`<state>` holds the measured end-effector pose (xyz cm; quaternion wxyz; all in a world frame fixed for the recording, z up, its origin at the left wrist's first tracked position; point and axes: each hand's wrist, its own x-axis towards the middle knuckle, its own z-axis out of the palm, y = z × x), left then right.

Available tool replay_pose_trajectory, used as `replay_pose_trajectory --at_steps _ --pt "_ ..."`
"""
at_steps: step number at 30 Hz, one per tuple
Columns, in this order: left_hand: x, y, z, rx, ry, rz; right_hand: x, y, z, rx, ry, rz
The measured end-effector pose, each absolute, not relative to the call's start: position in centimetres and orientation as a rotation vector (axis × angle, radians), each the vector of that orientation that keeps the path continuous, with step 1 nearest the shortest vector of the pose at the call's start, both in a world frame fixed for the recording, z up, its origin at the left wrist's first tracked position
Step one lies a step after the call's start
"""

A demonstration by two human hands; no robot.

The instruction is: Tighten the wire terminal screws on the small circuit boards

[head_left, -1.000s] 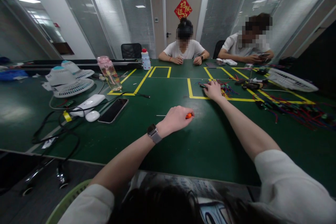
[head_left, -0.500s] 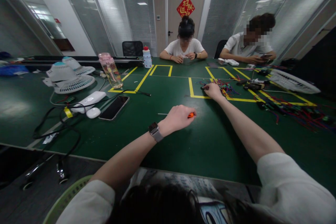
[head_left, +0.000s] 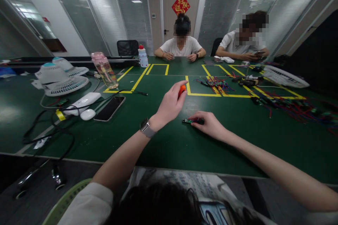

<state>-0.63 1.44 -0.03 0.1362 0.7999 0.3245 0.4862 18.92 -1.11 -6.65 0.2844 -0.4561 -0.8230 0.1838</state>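
Note:
Held in my left hand (head_left: 169,104) is a screwdriver with an orange handle (head_left: 182,90); its shaft is hidden at this angle. My right hand (head_left: 211,125), low over the green table (head_left: 158,151), pinches a small green circuit board (head_left: 187,121) with a black part at its near end. The board lies at or just above the tabletop, closer to me than the screwdriver. Beyond both hands, a tangle of thin red and blue wires with small boards (head_left: 218,85) rests inside a yellow-taped outline.
On the left are a phone (head_left: 110,109), a white mouse-like case (head_left: 87,114), a white power bank (head_left: 83,103), black cables, a pink-lided bottle (head_left: 104,70) and white fans (head_left: 63,83). More wired boards (head_left: 287,107) lie at right. Two people sit across the table.
My right hand has come back from the wire tangle toward me with the circuit board. My left hand has risen and turned, moving the screwdriver farther forward. The view has shifted slightly.

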Motion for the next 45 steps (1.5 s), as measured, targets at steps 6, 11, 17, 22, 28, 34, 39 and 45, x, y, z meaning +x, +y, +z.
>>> replay_pose_trajectory --at_steps 6,11,17,22,28,34,39,45 --pt "-0.2 1.2 -0.5 1.962 0.79 1.535 17.6 -2.7 -7.0 -1.206 -2.166 0.509" --pt "0.0 1.6 -1.1 1.921 0.807 1.523 17.5 -2.3 -7.2 -1.149 -2.137 0.557" --pt "0.2 1.5 -1.5 1.918 0.796 1.497 17.6 -2.3 -7.4 -1.14 -2.122 0.563" --pt "0.5 1.1 -1.6 1.939 0.785 1.472 17.6 -2.3 -7.2 -1.144 -2.136 0.564" --pt "0.5 0.7 -1.6 1.995 0.767 1.438 17.6 -2.2 -7.1 -1.143 -2.175 0.536" --pt "0.6 0.3 -1.6 2.07 0.715 1.442 17.5 -2.3 -6.9 -1.157 -2.19 0.529" --pt "0.6 0.5 -1.8 2.078 0.683 1.475 17.5 -2.3 -7.0 -1.159 -2.192 0.525" --pt "0.6 0.6 -1.9 2.086 0.667 1.498 17.5 -2.2 -7.2 -1.161 -2.185 0.53"
